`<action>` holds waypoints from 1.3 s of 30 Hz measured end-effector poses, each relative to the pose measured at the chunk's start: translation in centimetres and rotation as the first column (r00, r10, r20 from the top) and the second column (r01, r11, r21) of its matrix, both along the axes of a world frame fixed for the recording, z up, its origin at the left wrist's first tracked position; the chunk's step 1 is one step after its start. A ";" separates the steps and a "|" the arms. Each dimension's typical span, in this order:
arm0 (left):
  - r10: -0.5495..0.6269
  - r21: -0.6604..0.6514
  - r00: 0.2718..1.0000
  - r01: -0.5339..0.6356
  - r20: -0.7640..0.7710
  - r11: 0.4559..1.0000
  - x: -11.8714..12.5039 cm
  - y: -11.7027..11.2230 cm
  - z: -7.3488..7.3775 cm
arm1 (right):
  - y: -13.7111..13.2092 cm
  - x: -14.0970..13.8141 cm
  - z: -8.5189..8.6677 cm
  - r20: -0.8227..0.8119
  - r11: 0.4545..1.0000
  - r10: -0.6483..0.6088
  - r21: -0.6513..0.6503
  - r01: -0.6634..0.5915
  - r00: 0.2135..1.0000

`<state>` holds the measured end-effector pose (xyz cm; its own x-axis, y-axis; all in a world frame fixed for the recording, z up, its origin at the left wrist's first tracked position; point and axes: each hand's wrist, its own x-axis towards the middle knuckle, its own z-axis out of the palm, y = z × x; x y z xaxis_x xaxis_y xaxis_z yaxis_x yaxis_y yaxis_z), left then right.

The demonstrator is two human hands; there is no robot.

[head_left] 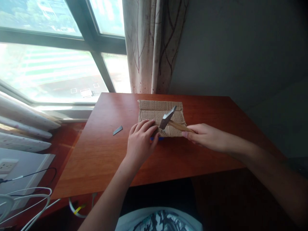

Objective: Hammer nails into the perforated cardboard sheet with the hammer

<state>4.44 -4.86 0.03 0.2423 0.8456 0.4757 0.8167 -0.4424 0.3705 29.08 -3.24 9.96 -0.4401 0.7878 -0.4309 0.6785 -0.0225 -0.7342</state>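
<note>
A hole-riddled piece of cardboard lies on the reddish wooden table. My right hand grips the wooden handle of a hammer, whose steel head hangs just over the cardboard's near edge. My left hand rests with curled fingers on the cardboard's near left corner, right beside the hammer head. Several small nails stand in the cardboard under the head. Something blue peeks out beneath the cardboard's front edge.
A small bundle of loose nails lies on the table to the left. A window and patterned curtain stand behind. White cables and a socket are at the lower left.
</note>
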 end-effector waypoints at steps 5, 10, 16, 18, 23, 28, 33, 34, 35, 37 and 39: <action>-0.001 0.002 1.000 0.001 0.003 1.000 0.0 0.0 -0.1 | 0.0 0.0 -0.6 0.035 1.000 0.011 0.012 -0.012 0.999; 0.001 0.001 1.000 -0.001 0.004 1.000 0.1 0.1 -0.1 | -0.1 0.1 -1.0 0.059 1.000 0.027 0.010 -0.028 0.998; 0.000 0.004 1.000 0.000 0.010 1.000 0.1 -0.1 0.0 | -0.1 0.1 -1.0 0.059 0.998 0.010 0.056 -0.013 0.998; 0.002 0.003 1.000 -0.002 0.011 1.000 0.0 -0.1 0.0 | -0.1 0.0 -1.0 0.058 0.998 0.008 0.058 -0.012 0.998; 0.003 -0.005 1.000 -0.003 0.014 1.000 0.1 0.0 0.0 | -0.1 -0.3 -1.1 0.088 0.995 0.033 0.092 -0.041 0.996; -0.005 -0.014 1.000 0.005 0.015 1.000 0.1 -0.1 0.1 | -0.5 0.3 -0.8 -0.062 0.987 -0.093 0.123 0.100 0.994; -0.004 -0.027 1.000 0.004 0.017 1.000 0.1 -0.1 0.2 | -0.1 1.5 -2.0 -0.448 0.833 -0.344 0.259 0.488 0.825; -0.003 -0.029 1.000 0.004 0.016 1.000 0.1 -0.1 0.2 | 0.2 1.7 -2.4 -0.545 0.775 -0.361 0.275 0.568 0.756; -0.003 -0.030 1.000 0.003 0.015 1.000 0.1 -0.2 0.2 | 0.5 1.7 -2.8 -0.630 0.727 -0.357 0.275 0.628 0.689; -0.001 -0.037 1.000 0.001 0.010 0.999 0.2 -0.2 0.3 | 1.3 1.7 -3.6 -0.753 0.663 -0.333 0.241 0.709 0.568; 0.005 -0.043 1.000 -0.005 0.010 0.999 0.2 -0.2 0.3 | 2.0 1.6 -4.3 -0.823 0.615 -0.320 0.196 0.764 0.469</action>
